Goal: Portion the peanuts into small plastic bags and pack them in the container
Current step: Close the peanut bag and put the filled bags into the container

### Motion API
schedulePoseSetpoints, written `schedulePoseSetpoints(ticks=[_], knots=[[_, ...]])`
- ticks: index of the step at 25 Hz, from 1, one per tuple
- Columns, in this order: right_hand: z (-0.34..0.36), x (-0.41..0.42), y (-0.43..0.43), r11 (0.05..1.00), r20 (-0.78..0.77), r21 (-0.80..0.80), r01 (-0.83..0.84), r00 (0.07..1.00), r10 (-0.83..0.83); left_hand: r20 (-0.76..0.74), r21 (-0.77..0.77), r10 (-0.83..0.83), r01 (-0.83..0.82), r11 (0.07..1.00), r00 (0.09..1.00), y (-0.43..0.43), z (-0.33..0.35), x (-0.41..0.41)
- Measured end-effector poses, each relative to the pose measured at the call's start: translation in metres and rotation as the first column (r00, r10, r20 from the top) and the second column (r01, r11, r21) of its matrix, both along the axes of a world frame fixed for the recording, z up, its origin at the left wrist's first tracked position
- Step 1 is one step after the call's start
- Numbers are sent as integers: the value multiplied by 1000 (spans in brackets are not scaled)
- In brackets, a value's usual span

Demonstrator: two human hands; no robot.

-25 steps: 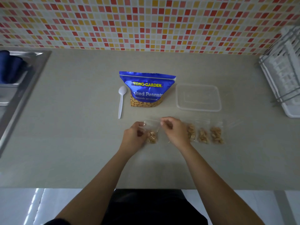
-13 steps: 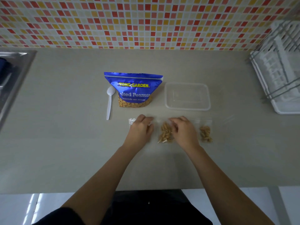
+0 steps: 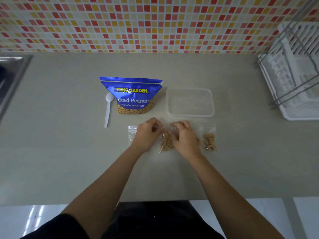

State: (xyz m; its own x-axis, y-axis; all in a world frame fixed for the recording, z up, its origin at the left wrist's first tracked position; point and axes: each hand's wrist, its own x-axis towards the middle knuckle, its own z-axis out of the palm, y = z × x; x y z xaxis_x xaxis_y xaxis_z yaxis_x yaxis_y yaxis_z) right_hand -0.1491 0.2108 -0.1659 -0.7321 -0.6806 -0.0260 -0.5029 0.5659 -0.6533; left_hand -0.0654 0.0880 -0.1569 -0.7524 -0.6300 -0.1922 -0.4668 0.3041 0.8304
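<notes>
1. Nearer than the peanut pouch [image 3: 132, 95], the left hand [image 3: 146, 135] and right hand [image 3: 184, 137] pinch the top of a small bag [image 3: 166, 142] of peanuts on the counter [image 3: 69, 152].
2. A second filled bag [image 3: 209, 141] lies to the pouch's near right.
3. The spoon [image 3: 108, 109] lies just left of the pouch, the container [image 3: 189, 102] just right.

Dim, flat, cool light, seemingly from overhead. Faint soft shadows on the countertop [image 3: 60, 161]. White glare on the glossy floor [image 3: 39, 218] below. Crisp in the middle: readable lettering on the peanut bag [image 3: 132, 95]. Heavy wide-angle bending at the edges, bowing the tiled wall [image 3: 155, 23], smearing the dish rack [image 3: 293, 75].
</notes>
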Motion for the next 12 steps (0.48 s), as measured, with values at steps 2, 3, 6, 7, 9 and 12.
schedulePoseSetpoints(ticks=[2,3,6,7,9,12], knots=[[2,3,-1,989,121,-138,57,992,-40,-80,247,30,-9,969,996,1,5,10],[5,4,-3,975,230,-196,99,972,-53,-115,331,34,6,944,993,1,7,14],[10,3,-5,931,501,-308,195,865,-15,-169,424,76,3,906,983,0,13,21],[10,4,-5,921,529,-330,205,849,1,-171,418,83,-4,908,982,-2,14,22],[10,5,-4,908,543,-359,217,840,14,-160,368,42,20,930,986,-5,17,24],[8,5,-2,915,490,-345,208,872,-13,-83,158,-82,95,983,993,-7,18,22]])
